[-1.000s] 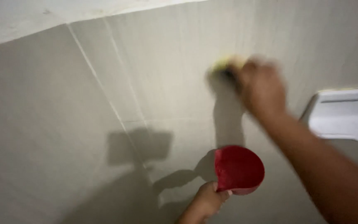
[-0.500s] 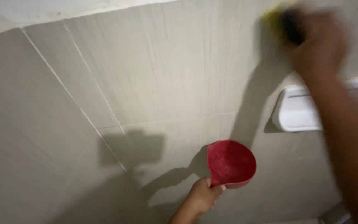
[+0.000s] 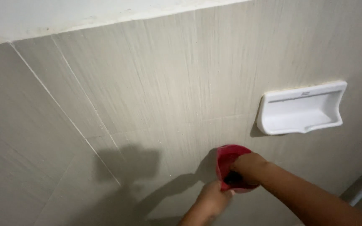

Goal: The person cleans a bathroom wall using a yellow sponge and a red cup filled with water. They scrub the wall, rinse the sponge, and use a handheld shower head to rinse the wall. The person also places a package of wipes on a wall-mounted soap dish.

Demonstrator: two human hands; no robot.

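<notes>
- Where the tiled wall fills nearly the whole view, two bare hands meet low down, just right of the middle, over a small red cup.
- The left hand comes up from the bottom edge and is closed around the cup's lower rim, holding it tilted so its mouth faces the person.
- The right hand reaches in from the lower right corner and dips into the cup's mouth; its fingers are curled around something dark inside, too hidden to name.
- The cup is held close to the wall, and whether it touches the tiles cannot be told.
- A white soap dish is fixed to the wall above and to the right of the cup, well apart from both hands.
- A white strip borders the wall's upper edge.
- Shadows of arm and cup fall on the tiles to the cup's left.
</notes>
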